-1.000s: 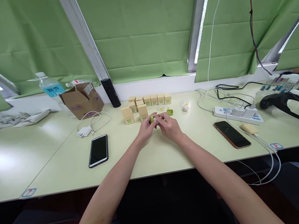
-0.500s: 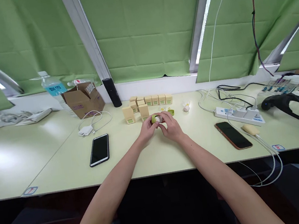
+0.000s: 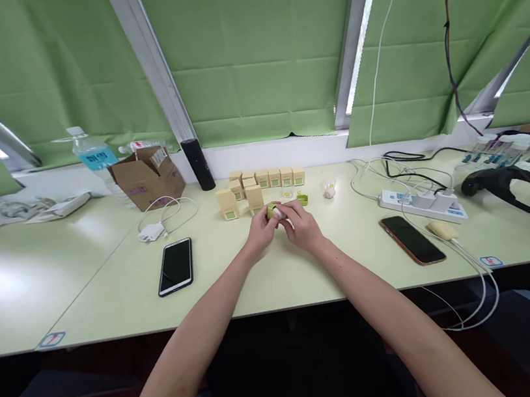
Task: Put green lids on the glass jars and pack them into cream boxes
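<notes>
My left hand (image 3: 260, 230) is closed around a small green case (image 3: 271, 211), held just above the table. A white piece (image 3: 278, 214) sticks out of its right side. The fingers of my right hand (image 3: 302, 225) are pinched on that white piece, partly hiding it. Just beyond my hands lie a green open piece (image 3: 303, 200) and a small clear packet (image 3: 287, 193). Several small tan boxes (image 3: 254, 198) with green label windows stand behind and to the left. Off to the right rests a small white item in clear wrap (image 3: 329, 191).
A phone (image 3: 175, 267) lies left, another phone (image 3: 413, 240) right. Beyond the right one are a white power strip (image 3: 422, 205) with cables and a black headset-like frame (image 3: 520, 189). A cardboard box (image 3: 148, 179), a water bottle (image 3: 96, 158) and a black cylinder (image 3: 198, 164) stand at the back.
My right fingers have closed in more tightly over the white piece, so less of it shows. Both hands stay in nearly the same spot.
</notes>
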The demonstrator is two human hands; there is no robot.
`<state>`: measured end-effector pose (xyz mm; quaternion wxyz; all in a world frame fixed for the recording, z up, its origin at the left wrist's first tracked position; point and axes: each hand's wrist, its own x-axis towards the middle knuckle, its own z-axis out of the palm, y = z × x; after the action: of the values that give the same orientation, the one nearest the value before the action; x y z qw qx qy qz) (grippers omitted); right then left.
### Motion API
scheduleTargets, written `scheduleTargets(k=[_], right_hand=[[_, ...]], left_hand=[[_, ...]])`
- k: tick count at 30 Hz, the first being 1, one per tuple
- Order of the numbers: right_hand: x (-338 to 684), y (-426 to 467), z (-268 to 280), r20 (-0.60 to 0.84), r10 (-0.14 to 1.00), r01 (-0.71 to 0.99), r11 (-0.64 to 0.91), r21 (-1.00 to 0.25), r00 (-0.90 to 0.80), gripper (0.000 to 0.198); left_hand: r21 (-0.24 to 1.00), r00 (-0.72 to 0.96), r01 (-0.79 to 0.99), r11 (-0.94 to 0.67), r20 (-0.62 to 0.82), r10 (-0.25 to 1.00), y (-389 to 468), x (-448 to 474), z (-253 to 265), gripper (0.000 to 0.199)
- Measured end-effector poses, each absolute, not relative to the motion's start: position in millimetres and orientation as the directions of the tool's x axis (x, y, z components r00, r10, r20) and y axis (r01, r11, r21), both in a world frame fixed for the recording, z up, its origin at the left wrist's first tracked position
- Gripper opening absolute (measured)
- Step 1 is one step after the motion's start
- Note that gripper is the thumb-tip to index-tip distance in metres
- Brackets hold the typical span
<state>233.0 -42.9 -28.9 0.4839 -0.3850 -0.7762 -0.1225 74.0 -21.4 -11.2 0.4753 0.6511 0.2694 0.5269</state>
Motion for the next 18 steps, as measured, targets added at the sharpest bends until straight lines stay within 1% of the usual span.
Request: scheduleTargets(k=[6, 11, 14, 18], right_hand=[[231.6, -43.3, -27.4, 0.834, 0.496, 0.732, 0.657, -0.180, -0.240, 0.038], [231.2, -43.7, -26.1, 0.844, 0.474, 0.732, 0.663, -0.157, -0.249, 0.037], [232.2, -42.3, -27.8, 0.838, 0.488, 0.724, 0.666, -0.180, -0.242, 0.038], [234.9, -39.8, -31.7, 0.830, 0.510, 0.725, 0.658, -0.205, -0.228, 0.040]], left_hand=[[0.886, 0.239, -0.135, -0.444, 0.464, 0.853, -21.6, 77.6, -13.1, 0.045], [0.890, 0.193, -0.089, -0.447, 0.455, 0.869, -23.5, 79.8, -12.5, 0.042], [0.893, 0.233, -0.133, -0.429, 0.449, 0.863, -25.0, 78.3, -12.1, 0.047], [0.893, 0.329, -0.216, -0.394, 0.446, 0.832, -27.7, 75.6, -12.2, 0.063]])
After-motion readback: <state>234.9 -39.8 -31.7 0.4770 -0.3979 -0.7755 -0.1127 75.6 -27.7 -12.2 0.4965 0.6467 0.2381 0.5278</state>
